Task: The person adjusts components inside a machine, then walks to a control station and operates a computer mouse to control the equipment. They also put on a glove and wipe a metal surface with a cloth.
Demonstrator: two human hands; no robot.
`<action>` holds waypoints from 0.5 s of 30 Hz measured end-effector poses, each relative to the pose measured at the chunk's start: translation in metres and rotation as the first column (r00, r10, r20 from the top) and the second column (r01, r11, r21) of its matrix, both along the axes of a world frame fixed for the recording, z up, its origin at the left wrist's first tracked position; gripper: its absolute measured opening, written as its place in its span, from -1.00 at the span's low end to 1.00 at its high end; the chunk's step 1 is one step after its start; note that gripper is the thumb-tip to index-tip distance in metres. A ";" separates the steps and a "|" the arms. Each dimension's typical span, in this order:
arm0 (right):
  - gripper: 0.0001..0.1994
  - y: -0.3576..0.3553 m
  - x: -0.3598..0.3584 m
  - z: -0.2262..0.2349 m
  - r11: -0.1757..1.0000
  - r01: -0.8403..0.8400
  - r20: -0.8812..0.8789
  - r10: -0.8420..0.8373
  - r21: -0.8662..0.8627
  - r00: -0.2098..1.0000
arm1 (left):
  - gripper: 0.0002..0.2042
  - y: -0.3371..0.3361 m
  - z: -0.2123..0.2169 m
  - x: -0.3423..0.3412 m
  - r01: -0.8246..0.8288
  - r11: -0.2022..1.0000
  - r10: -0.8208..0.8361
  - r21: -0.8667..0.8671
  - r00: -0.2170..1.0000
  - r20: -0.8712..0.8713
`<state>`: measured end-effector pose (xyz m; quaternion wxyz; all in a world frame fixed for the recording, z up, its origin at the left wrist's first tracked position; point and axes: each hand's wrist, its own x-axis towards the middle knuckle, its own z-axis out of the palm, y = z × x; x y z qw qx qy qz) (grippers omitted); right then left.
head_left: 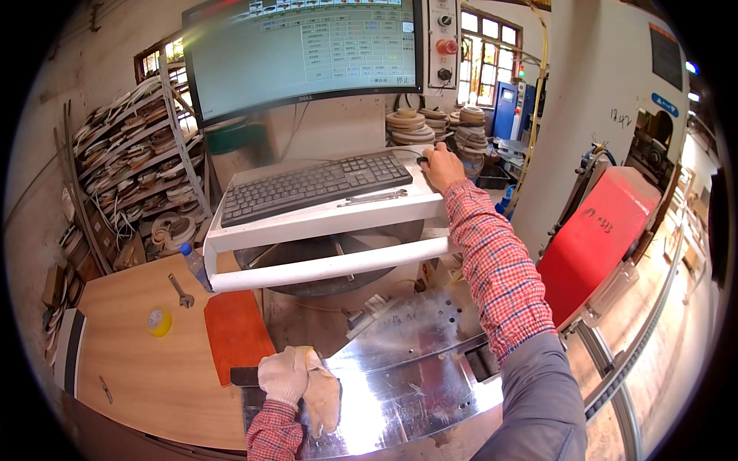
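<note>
My right hand (443,167), bare, is closed over a dark computer mouse (422,160) at the right end of the white keyboard shelf (330,221); the hand hides most of the mouse. A black keyboard (315,184) lies left of it, with a metal wrench (374,197) along its front edge. Lower down, my left hand (284,376) wears a white work glove and is closed on a loose off-white glove (322,401), which hangs over the shiny metal plate (407,369). Above the shelf stands a monitor (307,58) showing a table of values.
On the wooden table (123,369) at left are an adjustable wrench (181,292), a yellow tape roll (159,323) and an orange sheet (234,330). A bottle (194,261) stands beside the shelf. A red machine cover (600,238) rises at right; a red button (446,48) sits beside the monitor.
</note>
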<state>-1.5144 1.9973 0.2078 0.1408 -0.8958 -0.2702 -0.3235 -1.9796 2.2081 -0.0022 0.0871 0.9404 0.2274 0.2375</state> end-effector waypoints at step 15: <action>-0.66 -0.002 -0.023 0.007 0.999 0.009 -0.007 -0.009 0.033 1.000 | -0.60 -0.002 0.004 0.000 -0.023 0.999 0.023 -0.039 1.000 -0.008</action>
